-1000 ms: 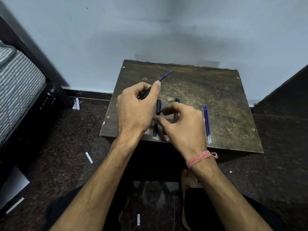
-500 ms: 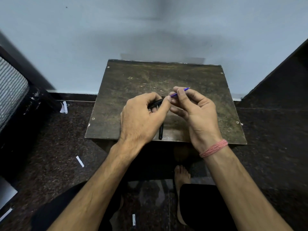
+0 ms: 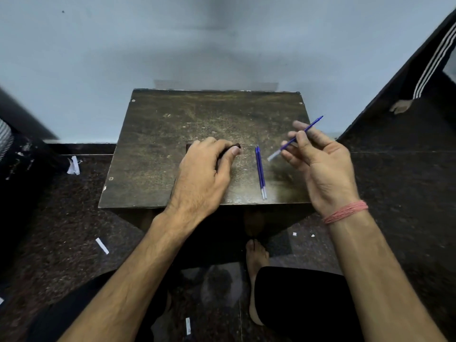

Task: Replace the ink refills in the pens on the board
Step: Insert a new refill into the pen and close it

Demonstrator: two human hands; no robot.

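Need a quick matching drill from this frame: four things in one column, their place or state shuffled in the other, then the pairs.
Things:
1. left hand
2. right hand
3. two blue refills
4. thread band

Places or states:
A. lying side by side on the board
B. around the right wrist
C. pinching a single blue refill above the board
D. curled over a dark pen body on the board

Pairs: 1-D, 2-C, 3-A, 4-B
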